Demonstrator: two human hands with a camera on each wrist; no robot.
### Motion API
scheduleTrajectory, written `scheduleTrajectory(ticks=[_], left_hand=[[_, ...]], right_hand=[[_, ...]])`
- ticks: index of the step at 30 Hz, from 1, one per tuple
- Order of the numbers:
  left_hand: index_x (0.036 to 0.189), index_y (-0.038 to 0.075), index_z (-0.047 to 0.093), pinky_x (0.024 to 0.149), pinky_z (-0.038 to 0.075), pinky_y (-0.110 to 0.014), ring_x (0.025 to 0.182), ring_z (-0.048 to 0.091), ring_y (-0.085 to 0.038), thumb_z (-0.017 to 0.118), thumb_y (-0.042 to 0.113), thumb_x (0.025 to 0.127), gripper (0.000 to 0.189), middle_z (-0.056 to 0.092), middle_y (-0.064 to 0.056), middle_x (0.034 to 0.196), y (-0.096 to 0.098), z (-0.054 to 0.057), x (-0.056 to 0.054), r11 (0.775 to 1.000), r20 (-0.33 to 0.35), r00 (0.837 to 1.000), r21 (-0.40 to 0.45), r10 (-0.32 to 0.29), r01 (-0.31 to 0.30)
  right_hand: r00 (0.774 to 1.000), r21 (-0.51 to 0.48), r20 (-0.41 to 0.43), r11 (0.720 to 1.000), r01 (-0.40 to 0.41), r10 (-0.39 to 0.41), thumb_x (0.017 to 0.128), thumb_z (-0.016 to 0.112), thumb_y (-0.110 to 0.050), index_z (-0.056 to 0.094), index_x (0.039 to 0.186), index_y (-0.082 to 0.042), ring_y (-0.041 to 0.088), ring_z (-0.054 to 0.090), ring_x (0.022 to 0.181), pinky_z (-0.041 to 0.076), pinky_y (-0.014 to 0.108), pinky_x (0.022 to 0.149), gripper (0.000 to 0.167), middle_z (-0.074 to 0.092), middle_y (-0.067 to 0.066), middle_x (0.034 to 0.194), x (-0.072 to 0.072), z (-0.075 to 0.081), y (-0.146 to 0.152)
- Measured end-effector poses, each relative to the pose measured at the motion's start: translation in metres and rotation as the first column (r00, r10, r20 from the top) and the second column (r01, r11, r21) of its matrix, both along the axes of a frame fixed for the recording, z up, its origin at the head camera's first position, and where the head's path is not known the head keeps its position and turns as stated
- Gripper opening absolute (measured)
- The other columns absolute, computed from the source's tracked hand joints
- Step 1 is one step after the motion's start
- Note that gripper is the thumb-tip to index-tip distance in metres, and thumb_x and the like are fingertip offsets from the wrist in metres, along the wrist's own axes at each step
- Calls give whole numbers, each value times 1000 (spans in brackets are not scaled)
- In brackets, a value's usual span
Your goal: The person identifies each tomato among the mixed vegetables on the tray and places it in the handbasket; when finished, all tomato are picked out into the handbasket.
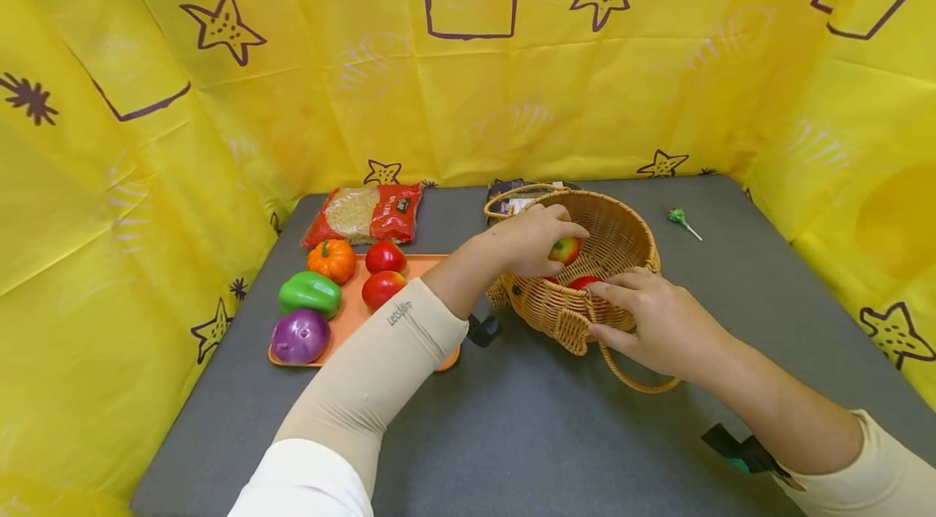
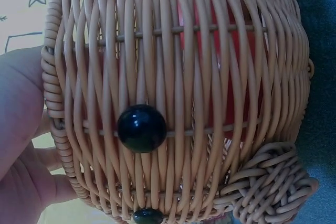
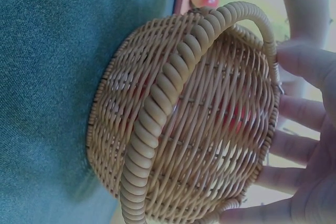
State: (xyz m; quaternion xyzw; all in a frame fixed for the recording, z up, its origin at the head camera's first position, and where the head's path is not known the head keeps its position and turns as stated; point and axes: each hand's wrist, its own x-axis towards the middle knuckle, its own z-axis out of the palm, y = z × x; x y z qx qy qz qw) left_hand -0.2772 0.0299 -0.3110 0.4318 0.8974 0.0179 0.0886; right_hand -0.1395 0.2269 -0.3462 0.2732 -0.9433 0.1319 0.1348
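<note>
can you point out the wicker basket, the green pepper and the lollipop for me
Wicker basket (image 1: 539, 311): head view, on its outer woven wall.
Green pepper (image 1: 310, 294): head view, on the middle of its body.
Lollipop (image 1: 677, 216): head view, on its green head, not the stick.

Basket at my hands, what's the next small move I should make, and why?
I'd suggest lowering the apple gently inside the basket before loosening your grip. Your left hand has it within the basket, a red item shows close by that it could knock, and your right hand is at the near edge, probably steadying it.
</note>
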Motion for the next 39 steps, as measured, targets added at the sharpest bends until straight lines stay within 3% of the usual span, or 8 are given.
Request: scheduleTrajectory(ticks=[7, 16, 27, 39], left_hand=[[157, 30, 42, 109, 45, -40, 134, 45, -29, 68, 35, 98, 65, 43, -5, 154, -2, -2, 0, 1000, -9, 1000, -3, -14, 14], [156, 27, 45, 111, 44, -40, 137, 43, -27, 68, 36, 97, 64, 44, -3, 152, -17, 4, 4, 996, 13, 1000, 93, -10, 9], [156, 30, 44, 117, 38, -46, 146, 36, -30, 68, 37, 97, 64, 40, -6, 157, -57, 16, 6, 991, 2, 999, 119, 53, -53], [156, 27, 44, 108, 45, -48, 136, 42, -32, 72, 36, 96, 67, 43, -8, 151, -120, -1, 0, 978, 51, 978, 26, 204, -206]], right_hand=[[1000, 0, -8, 1000, 5, -5, 83, 85, -36, 74, 125, -13, 30, 68, 103, 60, 50, 75, 50, 72, 10, 112, 0, -2, -1], [1000, -18, -22, 1000, -6, 5, 82, 87, -33, 74, 124, -13, 30, 67, 104, 60, 50, 75, 48, 72, 9, 112, 0, -2, -3], [1000, -1, -1, 1000, 11, -11, 82, 86, -36, 74, 125, -14, 35, 66, 108, 60, 53, 77, 51, 72, 11, 114, 0, 0, -3], [1000, -2, -7, 1000, 17, -17, 82, 86, -36, 73, 126, -13, 36, 66, 110, 59, 55, 79, 52, 71, 10, 114, 2, 0, -2]])
